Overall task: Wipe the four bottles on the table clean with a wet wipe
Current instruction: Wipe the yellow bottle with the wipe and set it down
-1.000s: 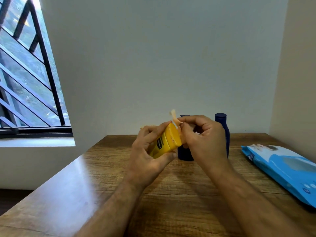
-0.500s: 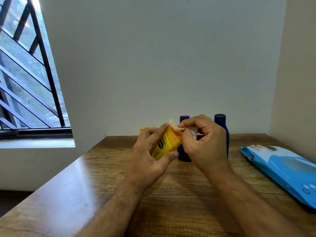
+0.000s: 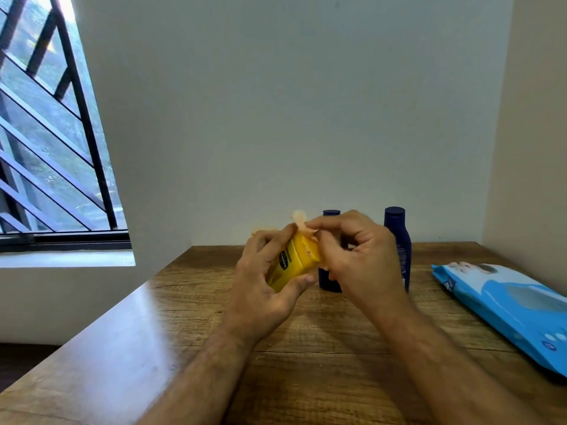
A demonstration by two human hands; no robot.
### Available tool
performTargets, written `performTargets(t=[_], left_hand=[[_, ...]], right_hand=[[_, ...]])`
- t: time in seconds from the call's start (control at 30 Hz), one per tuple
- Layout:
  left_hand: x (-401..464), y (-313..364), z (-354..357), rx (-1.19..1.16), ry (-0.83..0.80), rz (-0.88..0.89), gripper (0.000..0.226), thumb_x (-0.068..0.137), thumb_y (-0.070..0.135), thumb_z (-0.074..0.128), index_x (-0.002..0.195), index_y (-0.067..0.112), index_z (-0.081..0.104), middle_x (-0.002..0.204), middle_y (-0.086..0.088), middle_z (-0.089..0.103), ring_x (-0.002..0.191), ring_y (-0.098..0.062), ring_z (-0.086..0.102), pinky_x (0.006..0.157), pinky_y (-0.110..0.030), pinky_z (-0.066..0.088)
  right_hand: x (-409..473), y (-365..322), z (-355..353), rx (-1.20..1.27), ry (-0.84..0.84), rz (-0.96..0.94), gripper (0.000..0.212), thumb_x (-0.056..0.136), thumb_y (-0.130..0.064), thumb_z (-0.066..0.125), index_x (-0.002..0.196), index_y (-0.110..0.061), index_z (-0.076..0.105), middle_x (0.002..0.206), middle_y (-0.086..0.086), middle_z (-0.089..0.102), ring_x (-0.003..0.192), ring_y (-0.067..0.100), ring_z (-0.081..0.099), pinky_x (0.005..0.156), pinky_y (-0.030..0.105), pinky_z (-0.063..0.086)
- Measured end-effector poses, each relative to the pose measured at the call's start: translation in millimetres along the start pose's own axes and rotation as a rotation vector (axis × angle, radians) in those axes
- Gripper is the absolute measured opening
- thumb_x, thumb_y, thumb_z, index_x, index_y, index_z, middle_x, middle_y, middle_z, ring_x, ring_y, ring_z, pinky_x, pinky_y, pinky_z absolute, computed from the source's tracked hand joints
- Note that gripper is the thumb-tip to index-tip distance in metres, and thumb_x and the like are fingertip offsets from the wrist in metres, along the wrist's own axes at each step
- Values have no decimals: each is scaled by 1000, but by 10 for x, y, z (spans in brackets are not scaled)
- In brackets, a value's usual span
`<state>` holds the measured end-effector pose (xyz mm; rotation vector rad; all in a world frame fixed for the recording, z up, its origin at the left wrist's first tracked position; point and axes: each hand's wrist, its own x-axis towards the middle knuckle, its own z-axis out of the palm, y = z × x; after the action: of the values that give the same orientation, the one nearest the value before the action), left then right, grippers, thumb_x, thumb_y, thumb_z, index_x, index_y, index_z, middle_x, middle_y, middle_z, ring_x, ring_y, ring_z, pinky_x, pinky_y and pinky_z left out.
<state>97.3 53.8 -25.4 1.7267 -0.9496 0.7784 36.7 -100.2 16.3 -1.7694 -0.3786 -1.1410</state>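
Head view: left hand (image 3: 264,289) fingers grip glossy yellow bottle (image 3: 293,260); right hand (image 3: 359,265) fingers pinch crumpled wipe (image 3: 302,223).

Grained wood, glossy plastic

The worktop (image 3: 306,348) is grained wood with a sheen at 9 o'clock; yellow bottle (image 3: 291,265) and blue wipes pack (image 3: 506,305) look smooth, glossy plastic.

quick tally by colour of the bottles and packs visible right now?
Yellow bottle: 1, held in the left hand
Dark blue bottles: 2, one behind the hands, one taller at right
Blue wipes pack: 1
Total: 4 items. A fourth bottle is not visible.
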Motion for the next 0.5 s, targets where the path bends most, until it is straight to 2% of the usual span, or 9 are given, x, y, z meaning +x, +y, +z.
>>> performTargets(t=[0.07, 0.1, 0.2, 0.23, 0.3, 0.4, 0.5], left_hand=[[1, -31, -17, 6, 11, -2, 70, 78, 44, 75, 140, 17, 57, 118, -4, 55, 111, -28, 57, 86, -46, 56], [2, -36, -28, 17, 18, -5, 69, 78, 44, 75, 140, 21, 56, 118, -4, 54, 112, -26, 57, 88, -44, 57], [12, -36, -50, 50, 50, -43, 69, 75, 50, 71, 140, 43, 48, 120, 2, 52, 114, -18, 55, 88, -27, 55], [14, -27, -53, 50, 62, -64, 69, 75, 52, 70, 140, 45, 46, 120, 3, 51, 113, -16, 54, 87, -22, 54], [18, -5, -47, 57, 66, -69, 70, 75, 54, 69, 140, 42, 46, 119, 3, 51, 112, -15, 55, 85, -16, 51], [4, 14, -30, 79, 27, 2, 70, 78, 52, 72, 141, 32, 49, 118, 2, 55, 110, -17, 57, 86, -22, 53], [3, 11, -22, 66, 6, 19, 70, 79, 50, 73, 139, 19, 55, 117, 1, 57, 108, -19, 59, 85, -31, 56]], right_hand=[[-6, 7, 6, -20, -80, -40, 17, 87, -9, 68, 92, -21, 79, 84, -12, 65, 77, 12, 64, 58, 19, 53], [-3, 11, -5, -15, -102, -59, 16, 84, -10, 69, 89, -20, 79, 82, -12, 65, 74, 11, 65, 58, 18, 52], [2, -5, -69, 46, -151, -83, 17, 76, -25, 63, 79, -18, 79, 74, -14, 67, 70, 9, 65, 56, 11, 46], [2, -10, -79, 56, -148, -83, 20, 74, -28, 61, 77, -18, 78, 73, -14, 68, 70, 8, 65, 56, 10, 45], [10, 2, -78, 73, -97, -55, 16, 79, -23, 62, 79, -19, 77, 75, -14, 68, 69, 7, 65, 55, 9, 45], [20, 6, -39, 103, -27, 41, 16, 89, -9, 67, 91, -21, 78, 83, -10, 70, 65, 7, 63, 54, 15, 48], [21, -2, -25, 62, -107, 26, 20, 87, -8, 68, 88, -25, 78, 81, -11, 68, 64, 9, 62, 52, 18, 50]])
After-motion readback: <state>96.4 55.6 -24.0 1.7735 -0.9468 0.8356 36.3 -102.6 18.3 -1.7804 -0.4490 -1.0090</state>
